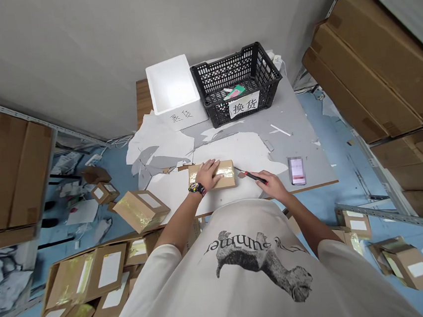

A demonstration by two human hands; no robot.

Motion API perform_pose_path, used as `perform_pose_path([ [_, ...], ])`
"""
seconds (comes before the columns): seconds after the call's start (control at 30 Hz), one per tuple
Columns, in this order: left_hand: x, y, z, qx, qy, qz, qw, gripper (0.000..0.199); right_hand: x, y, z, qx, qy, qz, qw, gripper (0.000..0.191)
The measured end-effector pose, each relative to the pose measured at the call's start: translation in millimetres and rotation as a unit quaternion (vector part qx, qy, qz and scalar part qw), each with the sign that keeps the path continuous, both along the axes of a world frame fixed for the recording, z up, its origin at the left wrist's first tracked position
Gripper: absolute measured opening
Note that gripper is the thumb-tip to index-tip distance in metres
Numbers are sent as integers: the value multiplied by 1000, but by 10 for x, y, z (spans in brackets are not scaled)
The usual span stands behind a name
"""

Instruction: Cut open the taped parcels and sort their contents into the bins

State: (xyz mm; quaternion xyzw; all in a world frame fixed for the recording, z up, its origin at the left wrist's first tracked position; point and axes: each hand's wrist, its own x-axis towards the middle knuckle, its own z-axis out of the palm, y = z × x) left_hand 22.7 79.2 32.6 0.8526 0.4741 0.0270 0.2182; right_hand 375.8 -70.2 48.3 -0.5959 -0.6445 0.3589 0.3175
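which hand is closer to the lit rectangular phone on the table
Right. The right hand, holding a tool with a red-and-black handle, is just left of the lit rectangular phone; the left hand is farther left, resting on the small brown cardboard box.

Box (pixel 230 182) matt cardboard, its tape (pixel 227 172) glossy; crate (pixel 219 112) plastic.

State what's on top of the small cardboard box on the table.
The left hand lies on the box, across its shiny tape; whatever the hand covers cannot be seen.
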Motion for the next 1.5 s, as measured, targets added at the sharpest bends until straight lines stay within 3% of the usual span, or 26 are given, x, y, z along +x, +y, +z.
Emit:
perform_pose_path([
  [0.3,-108,180,22,-41,18,-44,998,80,4,-28,7,17,-131,87,987,54],
  [0.53,-25,26,116,-14,-7,-24,1000,72,-29,41,109,19,-216,125,968,58],
  [0.8,-25,-3,89,2,-18,-17,1000,67,-178,161,205,10,-302,143,942,60],
  [0.97,-33,26,98,10,-29,-28,999,67,-290,223,173,10,-330,152,932,62],
  [1.23,51,-38,120,17,-38,-3,999,66,-92,204,48,21,-342,143,929,67],
  [1.5,64,34,85,17,-45,-5,999,66,110,175,117,31,-324,158,932,61],
])
